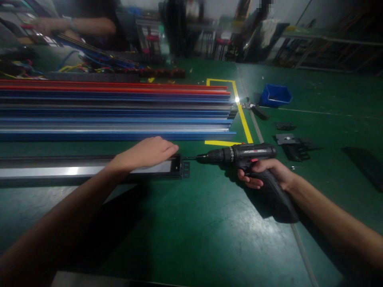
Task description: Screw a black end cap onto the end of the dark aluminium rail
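A long black housing with a silvery inner strip (72,170) lies across the left side of the table, with a black end cap and slotted tab (186,170) at its right end. My left hand (146,153) is laid over the housing near that end, gripping it from above; its far fingers are partly hidden. In my right hand (260,173) is a black cordless drill (254,153), fingers wrapped round the handle. The drill's long thin bit (194,158) points left and its tip meets the end cap, or is very close to it.
Red and blue long profiles (119,119) lie in a stack behind the housing. Yellow tape (243,121) borders their ends. To the right are a blue bin (277,95) and small black brackets (295,145). Another person's arm (89,26) is at the far left, near coloured wires.
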A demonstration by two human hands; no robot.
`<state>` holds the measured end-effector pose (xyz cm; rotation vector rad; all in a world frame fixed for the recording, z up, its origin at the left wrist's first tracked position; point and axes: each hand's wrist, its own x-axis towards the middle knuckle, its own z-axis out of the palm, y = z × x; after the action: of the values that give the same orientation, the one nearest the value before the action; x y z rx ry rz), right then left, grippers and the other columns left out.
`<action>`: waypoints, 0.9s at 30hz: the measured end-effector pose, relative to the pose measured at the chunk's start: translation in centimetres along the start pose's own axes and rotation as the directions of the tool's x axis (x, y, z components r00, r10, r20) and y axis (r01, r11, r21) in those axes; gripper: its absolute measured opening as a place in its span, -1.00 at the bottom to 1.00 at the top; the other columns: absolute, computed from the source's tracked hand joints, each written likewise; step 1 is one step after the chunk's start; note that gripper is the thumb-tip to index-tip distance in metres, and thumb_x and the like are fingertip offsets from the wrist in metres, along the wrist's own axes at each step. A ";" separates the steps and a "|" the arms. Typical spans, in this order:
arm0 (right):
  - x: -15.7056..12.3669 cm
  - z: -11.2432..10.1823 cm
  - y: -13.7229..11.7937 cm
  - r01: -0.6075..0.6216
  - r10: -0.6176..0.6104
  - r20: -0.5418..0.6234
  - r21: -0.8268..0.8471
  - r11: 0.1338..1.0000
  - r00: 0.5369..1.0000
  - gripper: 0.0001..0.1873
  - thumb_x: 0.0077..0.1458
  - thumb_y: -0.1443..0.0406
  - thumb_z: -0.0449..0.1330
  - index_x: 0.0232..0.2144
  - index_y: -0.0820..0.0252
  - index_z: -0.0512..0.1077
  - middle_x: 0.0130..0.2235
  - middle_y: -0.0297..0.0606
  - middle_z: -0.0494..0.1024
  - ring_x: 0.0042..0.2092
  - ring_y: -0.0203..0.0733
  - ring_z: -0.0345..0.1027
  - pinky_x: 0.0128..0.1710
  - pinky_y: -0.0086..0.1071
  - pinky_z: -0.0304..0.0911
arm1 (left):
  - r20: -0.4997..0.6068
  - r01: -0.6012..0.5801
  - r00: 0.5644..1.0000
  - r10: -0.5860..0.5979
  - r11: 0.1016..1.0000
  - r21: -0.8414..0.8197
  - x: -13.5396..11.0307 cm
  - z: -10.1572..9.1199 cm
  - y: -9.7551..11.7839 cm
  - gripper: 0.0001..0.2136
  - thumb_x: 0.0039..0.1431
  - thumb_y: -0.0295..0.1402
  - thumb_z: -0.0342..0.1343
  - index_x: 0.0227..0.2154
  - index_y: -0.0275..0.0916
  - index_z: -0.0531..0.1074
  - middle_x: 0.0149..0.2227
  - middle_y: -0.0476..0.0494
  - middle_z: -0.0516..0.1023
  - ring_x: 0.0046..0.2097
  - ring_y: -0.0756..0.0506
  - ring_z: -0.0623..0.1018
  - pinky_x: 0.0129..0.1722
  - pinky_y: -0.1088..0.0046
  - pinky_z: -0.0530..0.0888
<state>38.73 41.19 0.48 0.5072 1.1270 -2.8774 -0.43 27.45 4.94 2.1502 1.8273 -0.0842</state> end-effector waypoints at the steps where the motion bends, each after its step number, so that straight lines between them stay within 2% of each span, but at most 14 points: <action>1: 0.0 0.0 0.0 -0.007 0.007 -0.008 0.006 1.000 1.000 -0.65 0.15 0.34 0.22 -0.10 0.55 0.59 -0.25 -0.03 0.55 -0.45 -0.36 0.36 -0.38 -0.48 0.40 | -0.001 -0.003 1.000 0.003 1.000 -0.021 0.0 0.0 0.0 -0.45 0.51 0.00 -0.31 -0.21 -0.08 0.59 -0.20 -0.09 0.70 -0.23 -0.15 0.62 -0.28 0.34 0.36; 5: -0.2 0.1 -0.1 -0.012 0.012 -0.050 0.000 1.000 0.999 -0.67 0.16 0.35 0.24 -0.12 0.55 0.59 -0.26 -0.03 0.57 -0.45 -0.35 0.37 -0.38 -0.47 0.41 | -0.012 0.004 1.000 -0.004 1.000 -0.021 0.0 0.1 0.0 -0.42 0.51 0.03 -0.32 -0.28 -0.11 0.57 -0.26 -0.10 0.69 -0.26 -0.15 0.61 -0.28 0.33 0.36; 15: -0.2 0.4 -0.2 -0.020 0.018 -0.073 -0.032 0.999 0.997 -0.67 0.15 0.34 0.24 -0.12 0.54 0.60 -0.28 -0.08 0.56 -0.46 -0.36 0.35 -0.39 -0.47 0.38 | -0.006 0.005 1.000 -0.005 0.997 0.080 0.1 0.5 -0.3 -0.44 0.50 -0.01 -0.35 -0.21 -0.09 0.56 -0.20 -0.14 0.68 -0.28 -0.17 0.57 -0.34 0.30 0.28; 21: 0.0 -0.2 -0.2 -0.023 0.022 -0.050 -0.009 1.000 0.999 -0.66 0.17 0.34 0.24 -0.09 0.56 0.57 -0.26 -0.04 0.57 -0.47 -0.37 0.36 -0.38 -0.44 0.41 | -0.001 0.004 1.000 -0.004 0.995 0.099 0.1 0.2 -0.1 -0.44 0.50 -0.02 -0.36 -0.21 -0.11 0.55 -0.22 -0.17 0.67 -0.25 -0.21 0.58 -0.34 0.29 0.27; 27: 0.0 0.0 -0.1 0.010 -0.011 -0.017 -0.045 0.999 1.000 -0.63 0.18 0.33 0.26 -0.06 0.58 0.58 -0.24 -0.05 0.58 -0.44 -0.37 0.38 -0.35 -0.45 0.42 | -0.004 -0.015 1.000 0.016 0.994 0.108 0.1 0.1 -0.1 -0.47 0.49 -0.06 -0.32 -0.24 -0.13 0.55 -0.25 -0.16 0.66 -0.29 -0.18 0.56 -0.33 0.30 0.27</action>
<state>38.74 41.20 0.56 0.5264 1.1980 -2.8545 -0.44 27.54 4.78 2.2383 1.8477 -0.1789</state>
